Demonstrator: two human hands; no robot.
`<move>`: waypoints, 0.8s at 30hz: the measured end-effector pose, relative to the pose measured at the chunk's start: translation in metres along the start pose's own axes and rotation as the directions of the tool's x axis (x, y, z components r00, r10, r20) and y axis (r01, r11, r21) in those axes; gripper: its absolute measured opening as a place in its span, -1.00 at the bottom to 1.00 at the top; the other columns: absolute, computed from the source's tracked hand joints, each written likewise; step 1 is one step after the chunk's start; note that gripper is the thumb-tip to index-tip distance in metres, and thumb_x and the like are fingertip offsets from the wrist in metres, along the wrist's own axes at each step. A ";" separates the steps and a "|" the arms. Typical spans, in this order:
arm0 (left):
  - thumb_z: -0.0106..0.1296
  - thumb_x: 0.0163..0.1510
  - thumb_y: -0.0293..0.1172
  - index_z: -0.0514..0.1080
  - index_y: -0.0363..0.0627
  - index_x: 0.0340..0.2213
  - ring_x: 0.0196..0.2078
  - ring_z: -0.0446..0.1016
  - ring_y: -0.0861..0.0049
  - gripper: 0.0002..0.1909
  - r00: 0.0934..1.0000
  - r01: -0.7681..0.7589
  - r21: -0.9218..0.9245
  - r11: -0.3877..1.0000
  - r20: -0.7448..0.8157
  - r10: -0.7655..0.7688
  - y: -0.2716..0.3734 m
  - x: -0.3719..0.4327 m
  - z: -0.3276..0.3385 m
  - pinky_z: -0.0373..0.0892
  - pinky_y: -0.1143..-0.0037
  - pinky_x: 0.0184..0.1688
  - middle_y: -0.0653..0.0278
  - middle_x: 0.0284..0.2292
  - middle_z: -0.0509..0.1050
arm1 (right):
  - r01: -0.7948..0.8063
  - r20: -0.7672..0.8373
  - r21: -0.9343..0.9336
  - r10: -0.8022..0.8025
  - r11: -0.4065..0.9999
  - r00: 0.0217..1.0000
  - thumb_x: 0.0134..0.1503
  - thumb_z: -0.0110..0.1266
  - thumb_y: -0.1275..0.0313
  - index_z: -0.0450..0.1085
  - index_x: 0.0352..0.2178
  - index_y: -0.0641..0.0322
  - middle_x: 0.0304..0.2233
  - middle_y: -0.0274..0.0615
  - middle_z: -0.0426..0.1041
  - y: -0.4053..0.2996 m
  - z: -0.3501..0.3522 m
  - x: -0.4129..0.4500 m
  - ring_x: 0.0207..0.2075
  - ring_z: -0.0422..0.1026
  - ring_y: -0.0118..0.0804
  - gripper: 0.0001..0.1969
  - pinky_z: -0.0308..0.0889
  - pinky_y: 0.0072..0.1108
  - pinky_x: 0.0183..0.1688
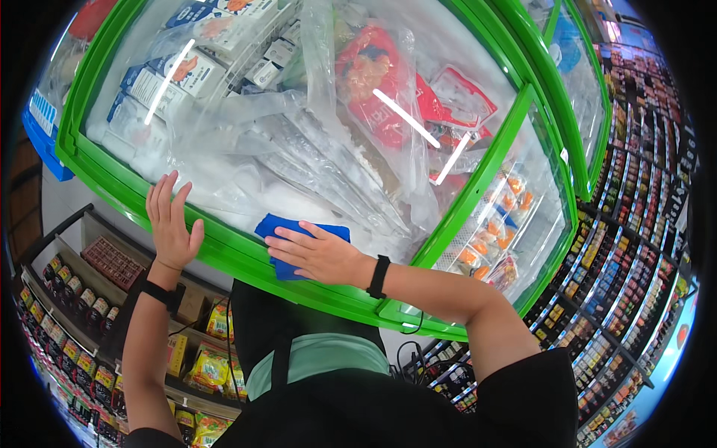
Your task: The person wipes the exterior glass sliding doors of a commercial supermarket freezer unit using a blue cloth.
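A chest freezer with a green frame [224, 246] and a glass sliding lid [224, 196] lies before me. Under my right hand [316, 252] a folded blue cloth [291, 271] is pressed flat, partly over the near green edge and partly on the glass. The fingers of that hand point left and lie spread on the cloth. My left hand [172, 221] rests with fingers spread at the green edge further left, holding nothing. Seen through the glass are long frozen fish [336, 162] in clear plastic, a red printed bag [369, 84] and white-and-blue boxes [187, 70].
The lid's green crossbar [476, 185] runs diagonally to the right of my right hand; packs with orange contents [493, 229] lie beyond it. Another green-framed freezer [594, 112] adjoins at upper right. Shelves of bottles [84, 297] stand lower left, stocked shelves [610, 280] at right. Black cables [414, 358] hang below.
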State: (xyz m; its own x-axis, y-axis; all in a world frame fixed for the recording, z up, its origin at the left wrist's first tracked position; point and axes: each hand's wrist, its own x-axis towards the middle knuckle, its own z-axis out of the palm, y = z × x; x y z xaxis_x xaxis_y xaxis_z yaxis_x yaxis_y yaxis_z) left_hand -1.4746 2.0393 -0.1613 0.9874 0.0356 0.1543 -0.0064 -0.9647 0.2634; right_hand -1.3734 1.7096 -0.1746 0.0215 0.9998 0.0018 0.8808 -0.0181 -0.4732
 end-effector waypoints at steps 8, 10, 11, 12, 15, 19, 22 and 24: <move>-0.16 0.16 -0.08 0.28 -0.24 0.11 0.27 0.13 -0.06 -0.40 0.999 0.047 -0.010 0.999 0.016 -0.047 -0.001 -0.006 0.000 -0.03 0.03 0.30 -0.09 0.23 0.19 | -0.373 -0.063 -0.366 0.377 0.852 0.924 0.17 0.00 0.25 0.12 0.27 0.21 0.35 0.00 0.03 0.257 -0.126 0.029 0.38 -0.07 0.11 -0.35 -0.14 -0.11 0.36; -0.15 0.16 -0.08 0.29 -0.24 0.11 0.27 0.13 -0.06 -0.40 0.999 0.047 -0.015 0.999 0.017 -0.046 -0.001 0.000 -0.003 -0.02 0.03 0.29 -0.09 0.23 0.19 | -0.418 -0.269 -0.316 0.342 0.852 0.900 0.23 -0.06 0.25 0.07 0.27 0.32 0.33 0.13 0.02 0.338 -0.156 0.023 0.37 -0.04 0.15 -0.37 -0.08 -0.12 0.33; -0.15 0.16 -0.12 0.27 -0.26 0.12 0.28 0.10 -0.08 -0.42 0.999 0.040 -0.012 0.999 0.030 -0.039 -0.001 0.001 -0.005 0.00 0.03 0.29 -0.10 0.24 0.16 | -0.463 -0.279 -0.300 0.387 0.834 0.879 0.28 -0.13 0.26 0.06 0.24 0.44 0.31 0.26 0.04 0.369 -0.177 0.027 0.35 -0.02 0.20 -0.40 -0.09 -0.18 0.37; -0.15 0.17 -0.17 0.25 -0.28 0.12 0.29 0.07 -0.11 -0.43 0.999 0.029 -0.012 1.000 0.043 -0.028 0.001 0.002 -0.005 0.01 0.04 0.29 -0.11 0.25 0.14 | -0.519 -0.332 -0.327 0.419 0.789 0.845 0.29 -0.15 0.24 0.06 0.25 0.42 0.31 0.24 0.03 0.408 -0.189 0.024 0.35 -0.01 0.18 -0.40 -0.08 -0.19 0.37; -0.11 0.14 -0.11 0.30 -0.26 0.09 0.27 0.13 -0.08 -0.42 0.998 0.057 -0.030 0.998 0.020 -0.056 0.001 0.003 -0.003 0.04 0.05 0.28 -0.09 0.23 0.19 | -0.613 -0.453 -0.378 0.439 0.694 0.776 0.32 -0.18 0.19 0.05 0.27 0.37 0.32 0.20 0.03 0.498 -0.205 0.023 0.35 -0.01 0.17 -0.39 -0.06 -0.20 0.35; -0.09 0.14 -0.10 0.31 -0.26 0.09 0.26 0.14 -0.07 -0.41 0.999 0.053 -0.028 0.998 0.007 -0.053 0.002 0.001 -0.003 0.06 0.07 0.27 -0.10 0.22 0.20 | -0.675 -0.479 -0.343 0.497 0.653 0.724 0.32 -0.19 0.17 0.03 0.28 0.34 0.33 0.17 0.02 0.520 -0.209 0.041 0.36 -0.02 0.17 -0.38 -0.03 -0.18 0.34; -0.07 0.13 -0.08 0.31 -0.25 0.09 0.26 0.15 -0.07 -0.40 0.999 0.053 -0.026 0.998 0.014 -0.053 0.003 0.003 -0.003 0.06 0.08 0.27 -0.10 0.22 0.21 | -0.722 -0.457 -0.339 0.565 0.603 0.687 0.32 -0.19 0.18 0.00 0.30 0.33 0.35 0.17 -0.02 0.505 -0.204 0.045 0.36 -0.04 0.18 -0.37 -0.06 -0.16 0.35; -0.04 0.11 -0.09 0.31 -0.24 0.10 0.26 0.15 -0.06 -0.39 0.999 0.045 -0.053 0.998 -0.005 -0.045 0.002 0.006 -0.001 0.06 0.09 0.27 -0.09 0.22 0.20 | -0.674 -0.438 -0.410 0.515 0.615 0.737 0.32 -0.20 0.19 -0.04 0.31 0.32 0.35 0.17 -0.04 0.483 -0.197 0.038 0.36 -0.06 0.22 -0.36 -0.09 -0.15 0.36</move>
State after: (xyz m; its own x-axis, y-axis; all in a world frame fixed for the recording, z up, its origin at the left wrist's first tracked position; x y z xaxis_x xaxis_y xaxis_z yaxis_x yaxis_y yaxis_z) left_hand -1.4692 2.0377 -0.1589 0.9858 0.0807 0.1472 0.0297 -0.9469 0.3201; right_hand -0.8537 1.7367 -0.2298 0.6768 0.7222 0.1431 0.7210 -0.6894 0.0691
